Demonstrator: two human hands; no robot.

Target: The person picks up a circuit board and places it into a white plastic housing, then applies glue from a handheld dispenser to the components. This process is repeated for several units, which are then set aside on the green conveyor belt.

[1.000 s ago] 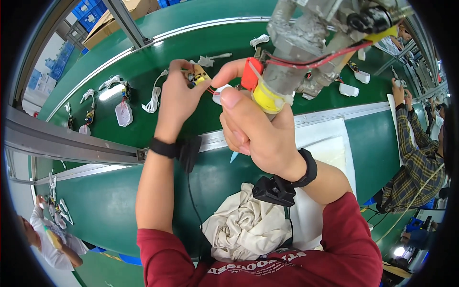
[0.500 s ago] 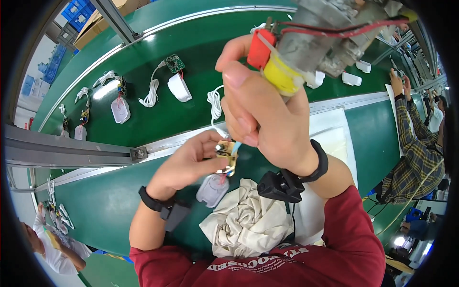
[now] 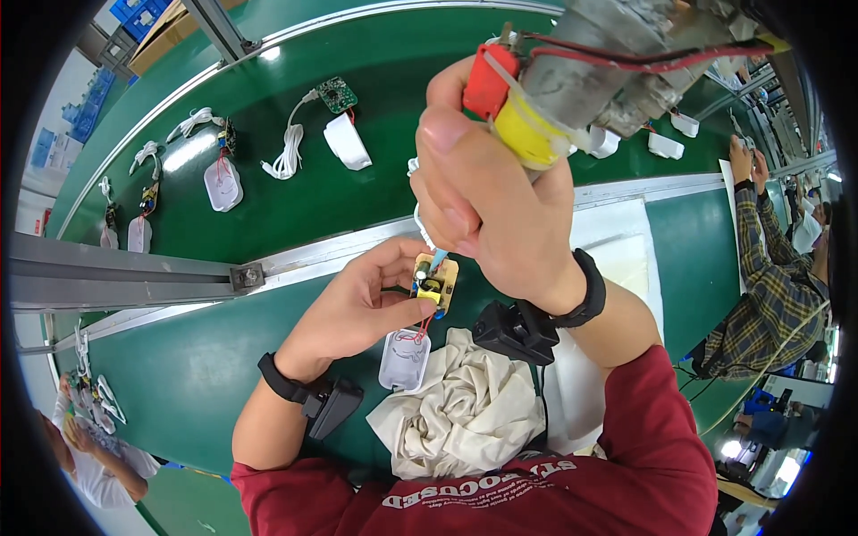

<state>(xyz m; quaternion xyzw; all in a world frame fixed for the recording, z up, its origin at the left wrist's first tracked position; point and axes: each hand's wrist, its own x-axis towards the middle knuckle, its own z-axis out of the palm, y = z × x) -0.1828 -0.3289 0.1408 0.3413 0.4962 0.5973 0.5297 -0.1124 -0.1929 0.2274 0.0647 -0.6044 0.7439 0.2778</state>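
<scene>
My left hand [image 3: 344, 314] pinches a small tan circuit board [image 3: 449, 275] by its edge, with a yellow transformer and several other components facing up. Thin red wires run from the board to a white plastic housing [image 3: 404, 364] below it. My right hand [image 3: 505, 210] is wrapped around a gun-like tool [image 3: 572, 94] with a grey metal body, a red block and a yellow band. A light blue tip [image 3: 438, 259] pokes out under my right hand and meets the board's upper edge. Part of a white cable shows behind the right hand.
Crumpled cream cloth [image 3: 458, 413] lies near my body. Beyond the metal rail, a green belt carries several boards, white housings [image 3: 347, 143] and coiled cables [image 3: 288, 154]. A metal post [image 3: 125, 275] crosses at left. Co-workers sit at left and right [image 3: 773, 268].
The board has shifted slightly right and tilted so its components show more. The white housing has swung a little right. My right hand and the tool have barely moved.
</scene>
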